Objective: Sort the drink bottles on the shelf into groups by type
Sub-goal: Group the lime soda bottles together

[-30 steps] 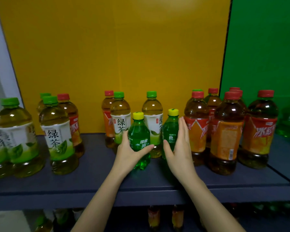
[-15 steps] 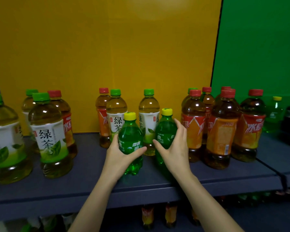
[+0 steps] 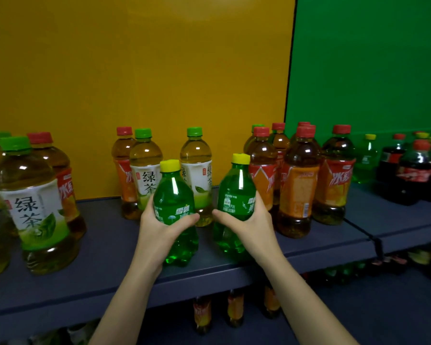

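Observation:
Two small green soda bottles with yellow caps stand near the front of the dark shelf (image 3: 110, 275). My left hand (image 3: 159, 227) grips the left soda bottle (image 3: 173, 195) around its middle. My right hand (image 3: 251, 222) grips the right soda bottle (image 3: 235, 192) the same way. Behind them stand green tea bottles (image 3: 195, 168) with green caps and an iced tea bottle (image 3: 123, 170) with a red cap. More green tea bottles (image 3: 33, 202) stand at the left. A cluster of red-capped iced tea bottles (image 3: 296, 185) stands just right of my right hand.
On the neighbouring shelf section to the right stand dark cola bottles (image 3: 413, 175) and another green soda bottle (image 3: 365, 160). A yellow panel (image 3: 135, 70) and a green panel (image 3: 371, 66) back the shelf. More bottles show on the lower shelf (image 3: 234, 310).
My right hand has closed around the right soda bottle, and both soda bottles have come forward toward the shelf's front edge. The view has shifted to the right.

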Demonstrator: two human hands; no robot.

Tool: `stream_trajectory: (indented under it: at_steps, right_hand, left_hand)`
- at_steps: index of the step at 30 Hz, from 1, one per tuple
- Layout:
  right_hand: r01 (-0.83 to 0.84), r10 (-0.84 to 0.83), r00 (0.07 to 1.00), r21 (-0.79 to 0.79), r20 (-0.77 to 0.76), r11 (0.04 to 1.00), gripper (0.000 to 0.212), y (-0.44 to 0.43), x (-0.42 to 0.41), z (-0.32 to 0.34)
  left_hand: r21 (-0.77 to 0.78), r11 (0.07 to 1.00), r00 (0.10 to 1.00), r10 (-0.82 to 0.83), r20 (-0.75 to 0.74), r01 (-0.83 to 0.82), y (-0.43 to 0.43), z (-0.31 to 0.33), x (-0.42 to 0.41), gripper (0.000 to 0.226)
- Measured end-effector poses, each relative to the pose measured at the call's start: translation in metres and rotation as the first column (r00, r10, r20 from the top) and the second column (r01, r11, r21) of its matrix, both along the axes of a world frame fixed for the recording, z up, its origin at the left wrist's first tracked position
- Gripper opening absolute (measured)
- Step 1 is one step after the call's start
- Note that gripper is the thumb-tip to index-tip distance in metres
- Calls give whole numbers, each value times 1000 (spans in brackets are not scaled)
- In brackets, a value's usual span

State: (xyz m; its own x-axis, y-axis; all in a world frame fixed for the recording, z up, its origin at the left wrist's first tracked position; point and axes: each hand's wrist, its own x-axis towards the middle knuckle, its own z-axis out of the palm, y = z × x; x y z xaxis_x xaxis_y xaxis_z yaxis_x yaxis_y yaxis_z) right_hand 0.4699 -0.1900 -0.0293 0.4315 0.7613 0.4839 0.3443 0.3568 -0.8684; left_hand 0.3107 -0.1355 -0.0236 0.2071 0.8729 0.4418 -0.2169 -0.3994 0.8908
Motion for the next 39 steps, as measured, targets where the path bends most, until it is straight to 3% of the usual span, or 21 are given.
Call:
stream_trajectory:
  at_steps: [4, 7, 10, 25, 39]
  right_hand:
    - [-1, 6, 994, 45, -109, 999, 49, -38, 24, 11]
    - [62, -48, 982, 73, -182, 995, 53, -69, 53, 17]
    - [160, -139, 966, 84, -216, 984, 49, -107, 91, 21]
    - [557, -552, 825, 6, -124, 831, 46, -327, 315, -6]
    - [700, -694, 708, -1, -132, 714, 47, -416, 488, -20]
  left_hand:
    - [15, 996, 996, -83, -12, 83, -21, 16, 24, 62]
    - [31, 988, 989, -151, 10, 150, -38, 24, 57, 53]
    - [11, 976, 976, -219, 15, 219, -57, 27, 99, 60]
    - [-48, 863, 864, -503, 19, 504, -213, 2, 353, 47]
    - [-45, 770, 767, -638, -67, 636, -293, -7, 560, 45]
